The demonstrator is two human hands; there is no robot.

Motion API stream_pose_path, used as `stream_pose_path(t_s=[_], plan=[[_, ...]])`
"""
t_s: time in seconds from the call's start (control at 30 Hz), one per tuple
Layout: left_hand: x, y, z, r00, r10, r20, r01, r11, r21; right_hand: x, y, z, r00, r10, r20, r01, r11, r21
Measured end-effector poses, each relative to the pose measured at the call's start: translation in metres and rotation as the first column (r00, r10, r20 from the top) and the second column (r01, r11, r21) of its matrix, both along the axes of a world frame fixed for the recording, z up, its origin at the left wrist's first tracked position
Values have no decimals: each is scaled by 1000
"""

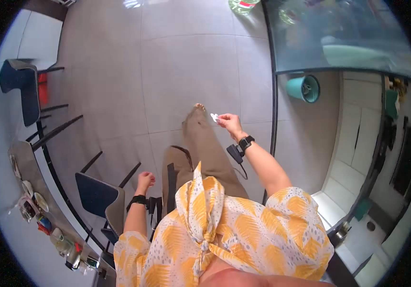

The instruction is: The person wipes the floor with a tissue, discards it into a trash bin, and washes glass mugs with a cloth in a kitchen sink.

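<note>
Out in front of my legs, my right hand (231, 124) pinches a small white crumpled piece (214, 117) that looks like tissue, though its kind is not certain. The piece hangs above the tiled floor, clear of anything else. Lower on the left, my left hand (146, 181) hangs beside my thigh with its fingers curled in and nothing visible in them. A dark chair (96, 195) stands close to that hand, apart from it.
A teal bin (304, 89) lies beyond a black-framed glass panel (344, 38) on the right. White cabinets (353, 138) line that side. A clear bottle (243, 5) stands at the top. Another chair (21, 88) and a cluttered table (48, 210) are on the left.
</note>
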State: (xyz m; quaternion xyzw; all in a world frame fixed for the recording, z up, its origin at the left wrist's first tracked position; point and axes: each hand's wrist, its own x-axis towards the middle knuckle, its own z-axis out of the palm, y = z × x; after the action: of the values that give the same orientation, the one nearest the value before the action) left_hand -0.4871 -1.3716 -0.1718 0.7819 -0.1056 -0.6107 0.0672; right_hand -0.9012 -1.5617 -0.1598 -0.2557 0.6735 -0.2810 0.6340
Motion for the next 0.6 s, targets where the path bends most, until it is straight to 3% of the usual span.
stream_pose_path(t_s=[0.03,0.1,0.17,0.2,0.3,0.37,0.5,0.6], plan=[[-14,-12,-6,997,-68,-27,67,998,-14,-1,-22,-11,1000,21,6,-21,1000,23],[-35,-32,-14,991,-123,-57,122,992,-15,-2,-60,-32,961,243,-129,-253,965,-65],[-53,-57,-18,877,-448,175,476,859,-190,4,-99,-34,943,279,-180,-290,956,-43],[-62,-72,-21,908,-402,119,417,894,-164,7,-117,-36,938,270,-215,-287,957,-50],[-78,-92,-42,888,-444,119,459,874,-159,14,-145,-67,909,290,-298,-316,948,-42],[-89,-110,-49,840,-527,125,541,831,-128,17,-156,-97,826,359,-435,-437,895,-90],[-102,-124,-87,717,-674,177,690,723,-36,32,-164,-158,878,279,-388,-329,942,-68],[-105,-138,-105,628,-768,124,776,630,-23,38,-163,-213,801,337,-495,-402,915,-25]])
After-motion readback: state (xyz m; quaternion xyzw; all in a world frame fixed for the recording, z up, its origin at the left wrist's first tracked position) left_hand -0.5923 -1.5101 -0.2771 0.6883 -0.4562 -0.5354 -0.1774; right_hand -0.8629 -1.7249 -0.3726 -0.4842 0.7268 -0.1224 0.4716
